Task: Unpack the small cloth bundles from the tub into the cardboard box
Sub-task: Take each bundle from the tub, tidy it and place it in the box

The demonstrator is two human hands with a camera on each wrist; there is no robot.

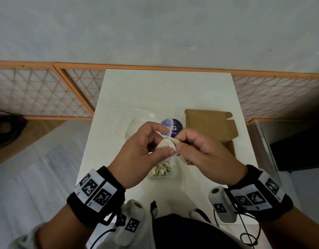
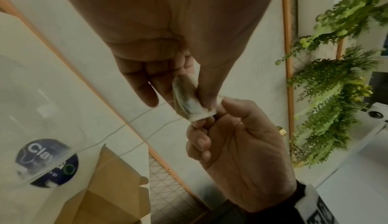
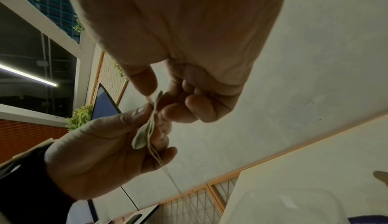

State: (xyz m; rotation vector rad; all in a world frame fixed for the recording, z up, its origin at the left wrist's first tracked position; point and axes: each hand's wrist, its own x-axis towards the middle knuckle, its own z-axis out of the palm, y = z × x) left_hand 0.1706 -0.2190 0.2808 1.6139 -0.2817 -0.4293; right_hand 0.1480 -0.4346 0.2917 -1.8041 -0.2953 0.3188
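Over the middle of the white table, both hands hold one small pale cloth bundle (image 1: 168, 145) between them. My left hand (image 1: 166, 142) pinches its left side with thumb and fingers. My right hand (image 1: 181, 142) pinches its right edge. In the left wrist view the bundle (image 2: 186, 98) is a flat folded pouch with thin threads trailing from it. From the right wrist the bundle (image 3: 144, 133) is seen edge-on. Below the hands stands the clear tub (image 1: 175, 174) holding several more bundles. The open cardboard box (image 1: 210, 128) lies at the right, partly hidden by my right hand.
The tub's clear lid (image 1: 137, 121) with a round purple label (image 1: 175, 127) lies behind the hands. The white table (image 1: 164, 90) has bare surface at the back. An orange-framed lattice screen (image 1: 47, 90) runs behind the table.
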